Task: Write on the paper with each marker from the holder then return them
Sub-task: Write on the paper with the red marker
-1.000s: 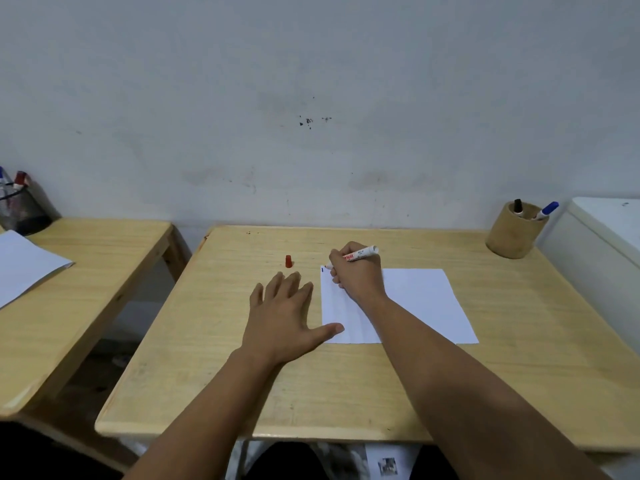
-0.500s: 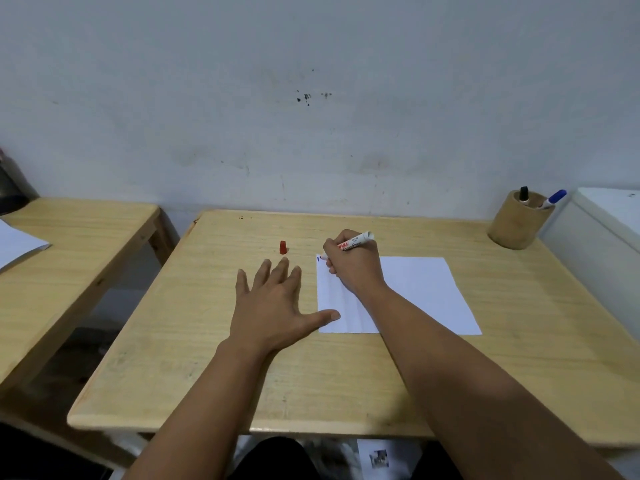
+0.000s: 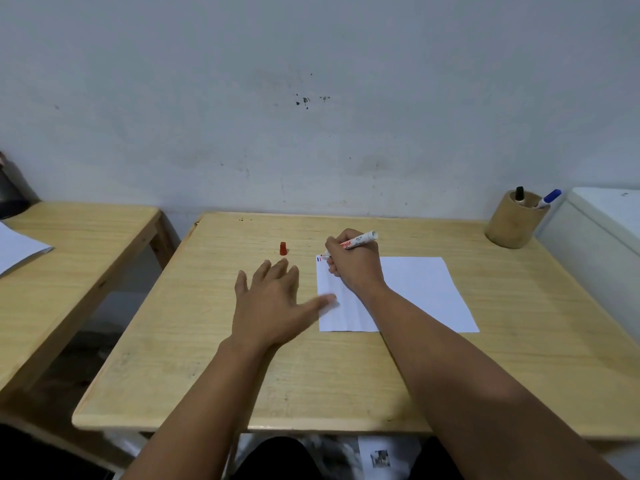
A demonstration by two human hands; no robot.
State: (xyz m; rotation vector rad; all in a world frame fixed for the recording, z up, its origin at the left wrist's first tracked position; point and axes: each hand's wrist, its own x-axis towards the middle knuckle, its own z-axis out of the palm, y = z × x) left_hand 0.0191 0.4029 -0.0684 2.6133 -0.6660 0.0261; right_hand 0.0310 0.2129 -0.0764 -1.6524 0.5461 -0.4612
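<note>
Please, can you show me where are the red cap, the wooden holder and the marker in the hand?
red cap (image 3: 283, 248): head view, middle of its body.
wooden holder (image 3: 512, 225): head view, front wall.
marker (image 3: 360, 241): head view, white barrel above the right hand (image 3: 353, 268).

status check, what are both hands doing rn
Right hand gripping red marker, tip at paper top-left corner. Left hand flat, thumb pinning paper. Red cap loose nearby.

Light wood table (image 3: 346, 375), pale grain, rounded front edge. Directly on it: white paper (image 3: 422, 292) right of centre, red marker cap (image 3: 283, 248) upright left of the paper's far corner, round wooden holder (image 3: 512, 225) at far right corner. Left hand (image 3: 270, 299) flat on the table, thumb on the paper's edge. Second wood table (image 3: 69, 258) to the left carries another white sheet (image 3: 17, 247).
</note>
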